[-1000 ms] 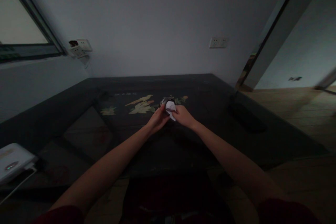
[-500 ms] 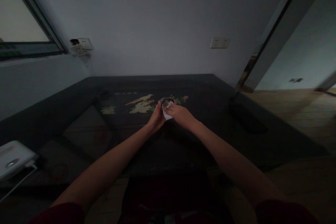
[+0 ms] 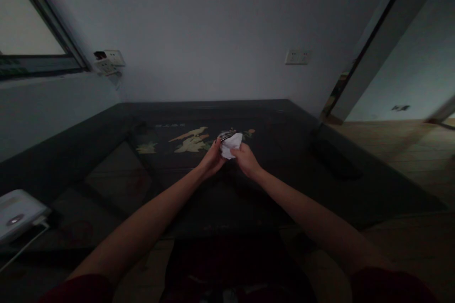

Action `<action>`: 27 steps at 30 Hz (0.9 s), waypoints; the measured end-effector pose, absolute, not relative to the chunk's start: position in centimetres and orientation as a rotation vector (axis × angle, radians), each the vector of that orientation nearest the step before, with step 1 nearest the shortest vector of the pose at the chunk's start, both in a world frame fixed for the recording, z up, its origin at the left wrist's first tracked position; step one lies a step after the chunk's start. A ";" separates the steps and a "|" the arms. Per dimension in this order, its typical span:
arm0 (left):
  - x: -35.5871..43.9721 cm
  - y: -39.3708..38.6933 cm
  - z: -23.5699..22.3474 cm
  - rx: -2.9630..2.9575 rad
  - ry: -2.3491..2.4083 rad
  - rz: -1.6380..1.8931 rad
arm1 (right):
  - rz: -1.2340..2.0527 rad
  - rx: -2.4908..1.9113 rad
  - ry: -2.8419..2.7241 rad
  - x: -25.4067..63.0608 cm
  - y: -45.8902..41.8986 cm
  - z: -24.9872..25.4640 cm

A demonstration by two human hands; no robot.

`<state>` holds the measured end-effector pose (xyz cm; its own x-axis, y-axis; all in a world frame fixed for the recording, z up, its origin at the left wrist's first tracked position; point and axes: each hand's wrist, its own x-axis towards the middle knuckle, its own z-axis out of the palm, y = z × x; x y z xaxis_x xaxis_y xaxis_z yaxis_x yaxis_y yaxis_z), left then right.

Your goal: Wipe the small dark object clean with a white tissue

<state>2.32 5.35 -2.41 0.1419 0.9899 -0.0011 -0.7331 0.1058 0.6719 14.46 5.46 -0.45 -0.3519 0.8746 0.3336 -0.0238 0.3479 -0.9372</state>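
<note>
Both hands meet over the middle of the dark tabletop. My left hand [image 3: 213, 158] is closed around the side of a small, dark, shiny, round-rimmed object [image 3: 224, 135]; its exact kind is too dim to tell. A crumpled white tissue [image 3: 231, 147] lies over the front of that object and hides most of it. My right hand [image 3: 247, 159] pinches the tissue, thumb on the near side, with the other fingers partly behind it.
The glossy black table [image 3: 234, 199] bears a bird-and-flower picture [image 3: 192, 142]. A white device [image 3: 21, 213] with a white cable stands at the left edge. On the right lies a dark flat object [image 3: 336, 158]. A wall with sockets [image 3: 297, 57] rises behind.
The tissue has come up and spread out over the round object, whose opening showed before. My right hand has turned and drawn slightly lower. The left hand keeps its hold.
</note>
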 end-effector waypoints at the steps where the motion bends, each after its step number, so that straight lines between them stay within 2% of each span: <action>1: 2.4 5.3 -2.3 0.595 0.523 1.352 | 1.184 -0.767 -1.593 14.4 5.5 -0.6; 5: 2.7 4.8 -1.7 0.602 0.531 1.320 | 1.055 -0.815 -1.795 14.9 5.5 -0.2; 13: 2.5 5.0 -1.7 0.570 0.466 1.271 | 0.357 -0.903 -2.527 16.3 4.7 1.7; 20: 2.3 5.0 -1.8 0.564 0.564 1.184 | -0.122 -0.977 -2.762 15.8 3.8 2.2; 27: 2.3 5.2 -2.2 0.584 0.596 1.165 | -0.228 -1.041 -2.727 15.5 3.0 1.8</action>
